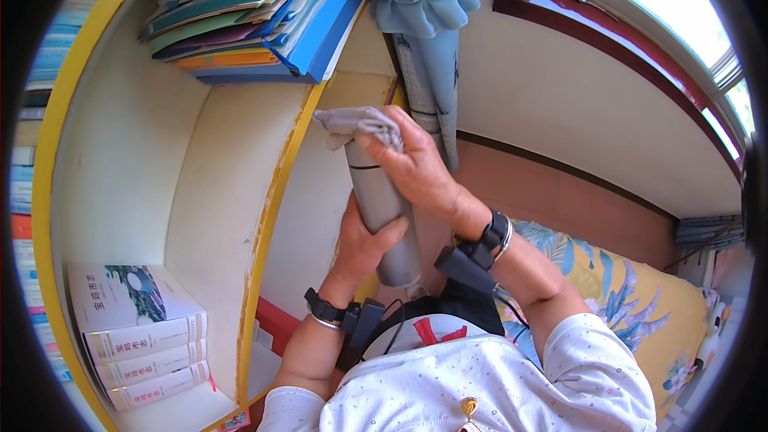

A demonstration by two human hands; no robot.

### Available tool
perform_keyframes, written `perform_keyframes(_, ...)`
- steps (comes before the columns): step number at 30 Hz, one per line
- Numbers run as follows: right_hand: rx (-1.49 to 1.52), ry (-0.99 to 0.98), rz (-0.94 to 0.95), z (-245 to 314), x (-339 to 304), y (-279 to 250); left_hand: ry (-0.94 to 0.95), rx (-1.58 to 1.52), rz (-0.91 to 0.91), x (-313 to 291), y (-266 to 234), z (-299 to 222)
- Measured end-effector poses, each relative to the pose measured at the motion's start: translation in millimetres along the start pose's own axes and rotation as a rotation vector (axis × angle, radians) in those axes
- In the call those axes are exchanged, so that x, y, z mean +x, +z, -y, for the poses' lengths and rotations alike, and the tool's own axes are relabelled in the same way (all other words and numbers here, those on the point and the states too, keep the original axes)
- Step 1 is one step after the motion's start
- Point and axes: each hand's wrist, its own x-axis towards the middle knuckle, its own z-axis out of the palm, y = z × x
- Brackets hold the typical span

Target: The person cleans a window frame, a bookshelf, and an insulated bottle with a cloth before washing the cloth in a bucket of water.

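The left grip (362, 246) is clasping a grey bottle (379, 198) around its lower body, apparently to steady it. Higher up, the right grip (418, 166) is pinching a grey cloth (358, 122) over the bottle's upper end, presumably to keep it bearing there. Up-left of both, folders (256, 28) are lying flat, probably for stability.

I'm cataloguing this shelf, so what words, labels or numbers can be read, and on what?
I won't copy wording, but here is where it stands:
Top white book's cover: dark characters beside a picture.
Three white spines: dark characters on each.
Far-left books: too blurred to read.
Grey flask: no lettering shows.
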Motion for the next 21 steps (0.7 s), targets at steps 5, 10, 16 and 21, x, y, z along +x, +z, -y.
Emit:
perform_keyframes(5,-0.161,-0.307,-0.105,6.8,-26.2,17.2,0.068,0.183,-0.106,-0.8,-3.9,-13.4)
perform_keyframes(10,0.232,0.031,0.269,22.6,-93.0,12.6,0.158,-0.066,-0.326,-7.3,-11.7,-27.6)
perform_keyframes(16,0.415,0.264,0.412,38.4,-125.3,-14.5,0.305,-0.166,-0.289,-17.0,-32.7,-36.5)
perform_keyframes(21,0.178,-0.105,0.455,60.6,-96.2,-8.7,0.269,-0.295,-0.219,-17.2,-35.0,-37.8)
